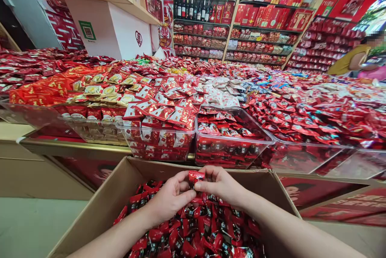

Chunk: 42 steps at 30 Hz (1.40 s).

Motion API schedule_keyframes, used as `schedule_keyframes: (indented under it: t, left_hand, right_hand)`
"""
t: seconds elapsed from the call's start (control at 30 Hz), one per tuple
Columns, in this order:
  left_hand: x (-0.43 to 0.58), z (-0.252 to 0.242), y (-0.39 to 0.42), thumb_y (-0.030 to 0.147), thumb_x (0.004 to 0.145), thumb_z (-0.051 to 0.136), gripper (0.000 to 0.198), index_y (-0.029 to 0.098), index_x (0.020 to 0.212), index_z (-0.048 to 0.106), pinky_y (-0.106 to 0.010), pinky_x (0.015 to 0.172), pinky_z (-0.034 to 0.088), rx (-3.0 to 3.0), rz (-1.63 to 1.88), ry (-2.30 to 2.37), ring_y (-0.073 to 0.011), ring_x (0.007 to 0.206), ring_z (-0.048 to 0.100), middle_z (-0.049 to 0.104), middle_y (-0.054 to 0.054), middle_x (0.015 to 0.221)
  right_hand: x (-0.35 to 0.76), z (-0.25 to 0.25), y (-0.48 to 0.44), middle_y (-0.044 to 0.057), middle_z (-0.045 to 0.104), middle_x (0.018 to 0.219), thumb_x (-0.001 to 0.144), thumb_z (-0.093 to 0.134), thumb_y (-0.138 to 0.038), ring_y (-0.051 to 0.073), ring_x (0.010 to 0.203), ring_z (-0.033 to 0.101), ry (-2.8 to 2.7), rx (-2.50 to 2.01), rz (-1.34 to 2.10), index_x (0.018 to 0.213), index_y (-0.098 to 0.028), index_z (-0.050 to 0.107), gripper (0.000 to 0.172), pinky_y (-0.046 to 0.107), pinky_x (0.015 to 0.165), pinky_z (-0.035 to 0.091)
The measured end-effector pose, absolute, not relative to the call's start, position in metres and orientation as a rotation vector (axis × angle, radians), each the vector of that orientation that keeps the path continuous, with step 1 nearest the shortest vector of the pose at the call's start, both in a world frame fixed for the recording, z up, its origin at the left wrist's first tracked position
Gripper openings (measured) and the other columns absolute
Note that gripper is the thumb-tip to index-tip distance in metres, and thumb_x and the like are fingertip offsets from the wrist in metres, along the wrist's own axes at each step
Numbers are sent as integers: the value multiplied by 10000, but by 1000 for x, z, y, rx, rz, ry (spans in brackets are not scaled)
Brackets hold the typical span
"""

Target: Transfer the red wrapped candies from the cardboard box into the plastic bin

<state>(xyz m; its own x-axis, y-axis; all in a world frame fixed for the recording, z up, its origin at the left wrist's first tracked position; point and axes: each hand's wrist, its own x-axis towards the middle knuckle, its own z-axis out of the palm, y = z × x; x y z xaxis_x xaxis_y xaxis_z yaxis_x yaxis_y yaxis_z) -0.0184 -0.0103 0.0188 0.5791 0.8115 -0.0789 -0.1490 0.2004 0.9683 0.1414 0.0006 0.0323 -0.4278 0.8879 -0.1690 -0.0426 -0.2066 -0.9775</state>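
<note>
Between my two hands is a small red wrapped candy (195, 176), held above an open cardboard box (137, 166). My left hand (172, 195) grips the candy's left side, with the thumb and fingers closed on it. On the other side my right hand (221, 185) pinches the same candy between thumb and fingers. Beneath them the box holds a heap of loose candies (193, 230) in red and black wrappers. Just beyond the box stands a clear plastic bin (265, 139), partly filled with similar red and black packets in rows.
Clear bins heaped with red-and-white packets (181, 115), yellow-printed packets (110, 89) and red packets (289, 119) flank it. A white pillar (126, 29) rises at left. Shelves with wine bottles (191, 9) and red boxes stand behind. A person in a mustard top (346, 59) is far right.
</note>
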Motion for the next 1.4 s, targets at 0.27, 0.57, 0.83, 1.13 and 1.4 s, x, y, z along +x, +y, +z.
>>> schedule_keyframes:
  t: [0.27,0.57,0.83,1.13,1.4]
  left_hand:
    - [-21,24,-6,281,697,552,166,168,782,465,-189,539,339,1276,783,931,-71,562,419,498,49,652]
    - [-28,25,-4,256,685,548,120,166,706,471,-174,446,272,867,768,786,-56,480,354,432,56,563]
    - [-30,35,-13,204,743,499,91,180,831,509,-170,422,191,737,719,587,-20,398,277,360,76,477]
    - [-33,26,-10,325,803,374,233,168,893,521,-220,496,273,691,808,472,-65,466,382,475,21,553]
    - [-30,14,-11,245,742,472,178,129,867,525,-221,502,303,797,735,543,-78,495,438,526,-13,615]
  right_hand:
    - [147,40,-2,-19,493,756,610,555,-136,90,667,464,-1827,-1013,1316,931,-179,422,349,210,599,392]
    - [149,56,-13,67,476,1072,680,490,-143,137,975,442,-2321,-773,723,1049,-202,434,377,260,816,379]
    - [155,64,-20,39,575,955,789,401,-165,121,780,501,-2522,-691,46,1005,-200,462,227,249,691,405]
    - [175,124,-23,43,597,870,735,474,-133,117,748,517,-2267,-690,-213,930,-190,461,204,240,669,412]
    - [183,157,69,40,554,668,771,391,-191,132,655,492,-2387,-1159,-662,709,-159,523,149,236,584,352]
